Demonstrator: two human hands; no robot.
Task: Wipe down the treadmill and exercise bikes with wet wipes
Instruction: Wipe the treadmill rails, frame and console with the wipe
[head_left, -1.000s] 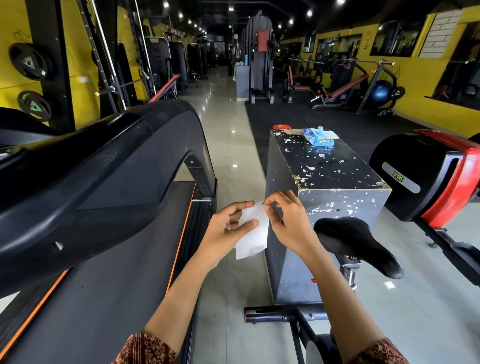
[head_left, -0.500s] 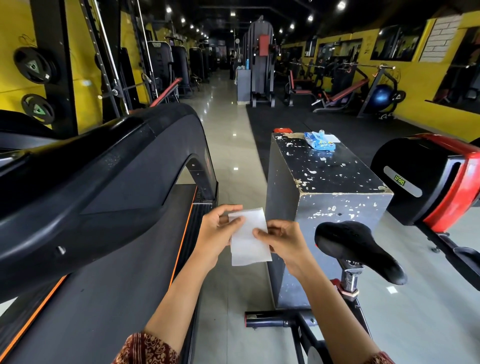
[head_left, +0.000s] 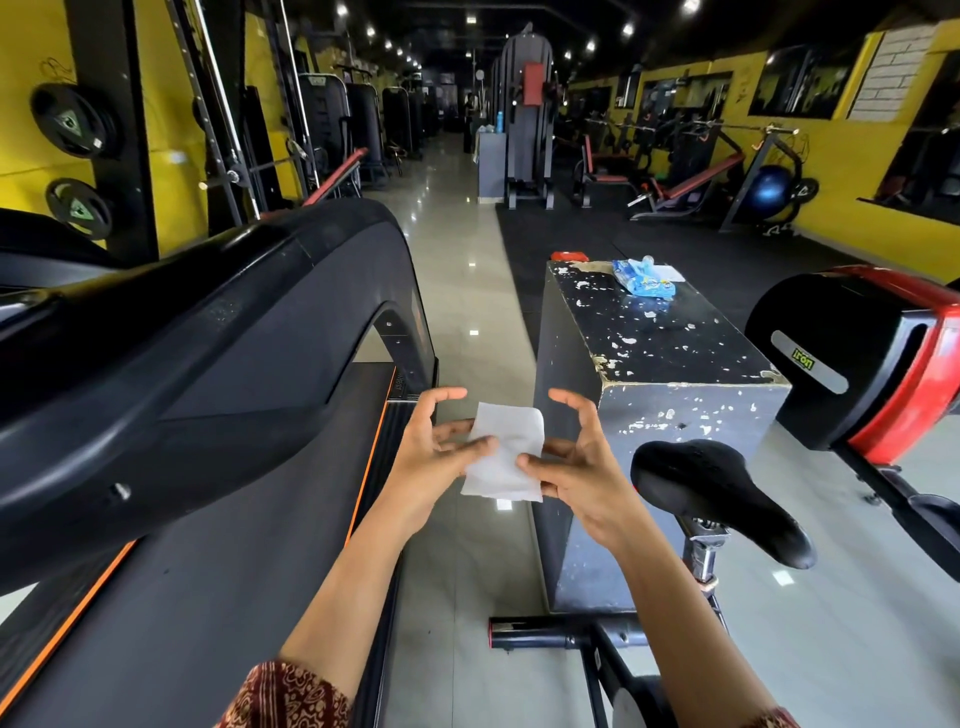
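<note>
**A:** Gym hall, yellow walls, glossy tiled floor (head_left: 462, 291). What are the grips doing?

**B:** The left grip (head_left: 431, 457) pinches the left edge of a white wipe (head_left: 506, 460) between thumb and fingers, with the forefinger lifted clear. The right grip (head_left: 576, 467) pinches the right edge under its thumb. I can't quite tell which fingers back it behind the sheet.

**A:** And where is the wipe?

**B:** It is held in the air between the treadmill (head_left: 208, 364) on the left and a black bike saddle (head_left: 717, 493) on the right, touching neither.

**A:** Further out?

**B:** A chipped black box (head_left: 675, 353) stands just beyond the hands, with a blue packet (head_left: 644, 278) lying at its far end. A red-and-black exercise bike (head_left: 857, 358) sits to the right of the box.
</note>
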